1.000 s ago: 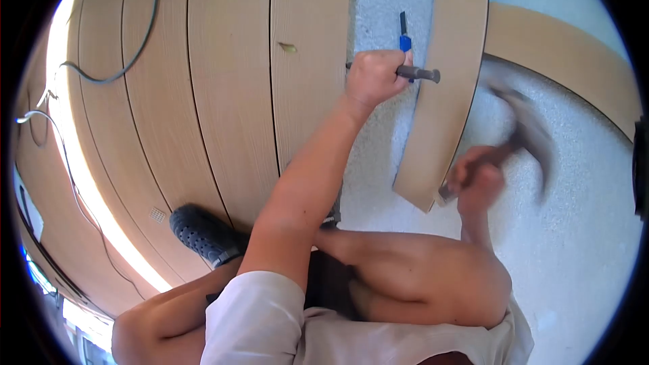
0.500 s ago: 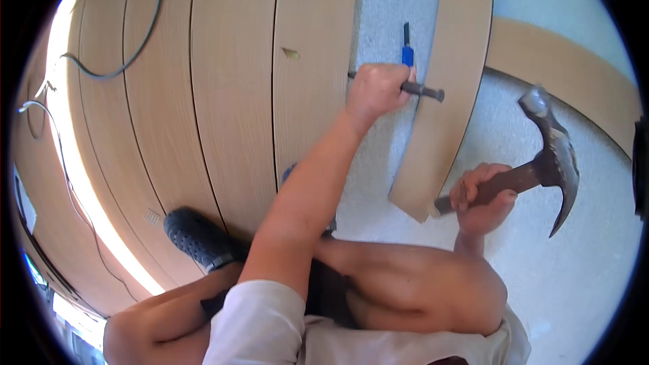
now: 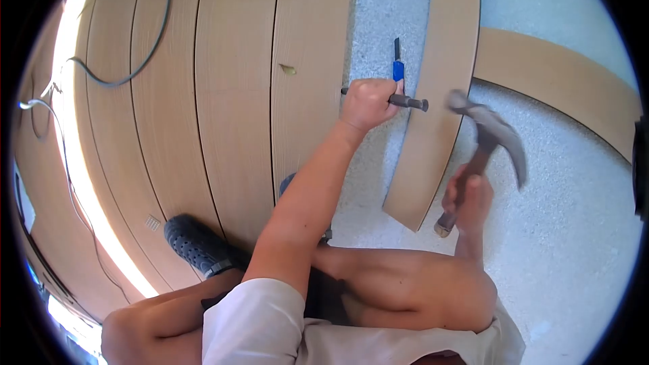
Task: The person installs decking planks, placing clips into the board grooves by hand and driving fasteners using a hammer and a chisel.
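Observation:
My left hand (image 3: 369, 103) is closed around a metal chisel-like rod (image 3: 410, 102), held level across the gap. Its flared struck end points right, and its other end meets the edge of the last laid plank (image 3: 314, 40); my fist covers the middle. In my right hand (image 3: 468, 196) is a claw hammer (image 3: 497, 128), gripped by its brown handle. The hammer's face is a short way right of the rod's flared end, not touching it, and the claw curves down to the right. Just beyond my left fist lies a blue utility knife (image 3: 398, 69) with a dark blade.
A loose plank (image 3: 449, 40) lies along the speckled floor (image 3: 541, 230), passing beneath the rod's end. Another plank (image 3: 554, 64) angles away at right. At left, a grey cable (image 3: 159, 34) crosses the laid planks. My dark shoe (image 3: 193, 243) rests on them.
The hammer has swung left, its face coming close to the rod's flared end. My left hand keeps its hold on the rod; the view has shifted slightly.

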Available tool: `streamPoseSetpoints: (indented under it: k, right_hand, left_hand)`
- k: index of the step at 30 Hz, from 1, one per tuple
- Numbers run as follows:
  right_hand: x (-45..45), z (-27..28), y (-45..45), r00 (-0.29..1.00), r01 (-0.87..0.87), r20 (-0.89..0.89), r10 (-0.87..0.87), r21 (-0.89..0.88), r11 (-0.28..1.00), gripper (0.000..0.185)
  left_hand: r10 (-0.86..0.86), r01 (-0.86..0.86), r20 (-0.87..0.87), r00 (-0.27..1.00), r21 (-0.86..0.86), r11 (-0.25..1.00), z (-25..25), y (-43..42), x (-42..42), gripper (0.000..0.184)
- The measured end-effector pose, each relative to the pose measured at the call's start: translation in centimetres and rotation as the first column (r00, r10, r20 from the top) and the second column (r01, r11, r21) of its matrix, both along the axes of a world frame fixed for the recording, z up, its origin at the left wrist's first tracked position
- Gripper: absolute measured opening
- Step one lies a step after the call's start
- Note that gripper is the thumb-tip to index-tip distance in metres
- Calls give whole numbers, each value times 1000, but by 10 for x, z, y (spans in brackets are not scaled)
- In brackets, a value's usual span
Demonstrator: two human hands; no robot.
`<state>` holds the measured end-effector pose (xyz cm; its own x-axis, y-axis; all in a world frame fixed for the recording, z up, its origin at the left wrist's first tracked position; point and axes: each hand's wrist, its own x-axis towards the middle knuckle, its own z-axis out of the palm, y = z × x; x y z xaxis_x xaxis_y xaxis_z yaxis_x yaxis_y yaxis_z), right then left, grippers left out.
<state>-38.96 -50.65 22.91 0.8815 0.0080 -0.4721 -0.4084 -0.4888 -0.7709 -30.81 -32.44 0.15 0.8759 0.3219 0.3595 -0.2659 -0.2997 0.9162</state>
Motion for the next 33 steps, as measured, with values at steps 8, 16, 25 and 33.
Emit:
streamPoseSetpoints:
  k: [8,16,25,33]
  right_hand:
    - [-9,-25,0,995,-34,90,34,-2,999,50]
    - [-26,-15,6,969,144,169,-182,217,966,55]
    - [-41,-33,12,976,212,-1,-219,269,940,54]
    - [-27,-11,11,981,194,-69,-182,262,945,64]
  left_hand:
    - [5,-3,66,998,-22,1000,-3,4,5,39]
    - [-40,42,65,997,-27,999,1,-11,-2,40]
    - [-130,124,48,990,112,986,0,-3,-5,36]
    - [-63,59,63,996,62,996,1,-1,1,36]
